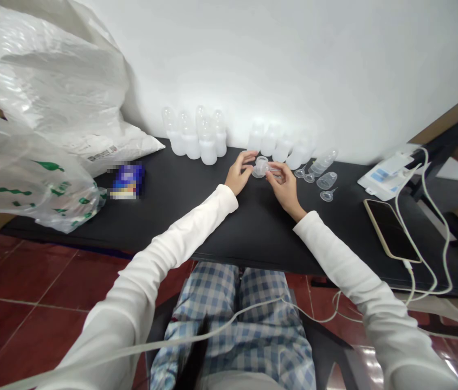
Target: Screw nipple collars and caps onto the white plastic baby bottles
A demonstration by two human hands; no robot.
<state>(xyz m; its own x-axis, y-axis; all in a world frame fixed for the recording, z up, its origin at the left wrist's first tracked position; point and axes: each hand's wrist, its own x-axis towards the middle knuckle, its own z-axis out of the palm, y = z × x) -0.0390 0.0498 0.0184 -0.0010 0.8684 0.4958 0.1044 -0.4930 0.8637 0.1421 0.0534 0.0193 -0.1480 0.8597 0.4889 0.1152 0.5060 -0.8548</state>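
Observation:
My left hand (238, 173) curls at the left side of a clear, round bottle part (260, 167), thumb and fingertips at its edge. On its right side, my right hand (283, 186) pinches the same part, whose exact shape is partly covered by the fingers. Just behind the hands stand several whitish bottles (268, 142) without domed covers. To the right lie clear domed covers (327, 180) and several clear, teat-like pieces with thin stems (327, 195). Farther left, several white baby bottles (208, 149) stand upright under clear domed covers.
Large white plastic bags (50, 81) and a green-printed clear bag (66, 200) crowd the left. A blue packet (128, 180) lies near them. On the right are a phone (391, 230), a white box (387, 172) and looping white cables (440, 216). A white wall (285, 65) rises behind the black table (180, 211).

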